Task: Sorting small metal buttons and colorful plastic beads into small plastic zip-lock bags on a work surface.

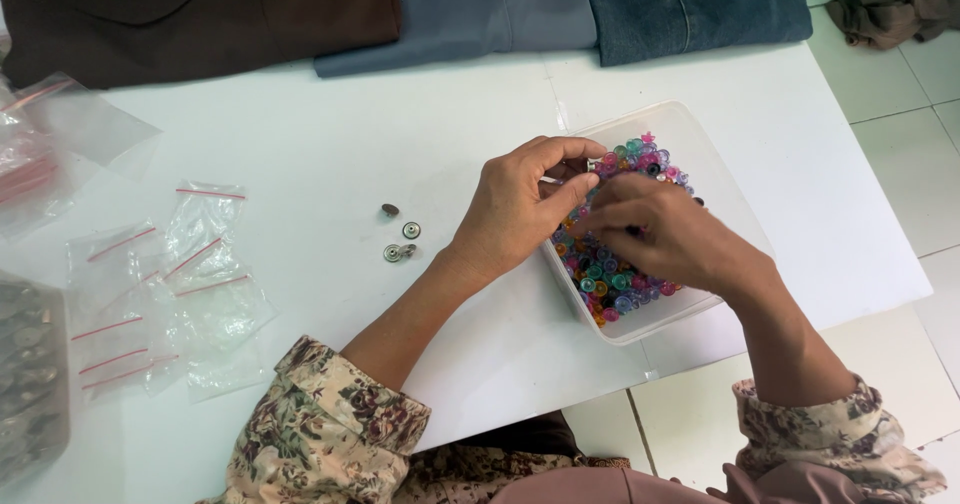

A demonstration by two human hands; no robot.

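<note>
A clear plastic tub stands on the white table near its right edge, filled with several small snap buttons in pink, blue, orange and green. Both hands are over the tub. My left hand curls at the tub's left rim, thumb and fingers pinched close over the buttons. My right hand lies across the pile with its fingertips meeting those of the left. Whether either hand pinches a button is hidden by the fingers. Three small metal snap parts lie on the table just left of my left hand.
Several small clear zip bags with red seals lie spread at the left. A bag of metal parts sits at the far left edge. Folded brown, grey-blue and denim cloth lie along the back. Tiled floor shows at right.
</note>
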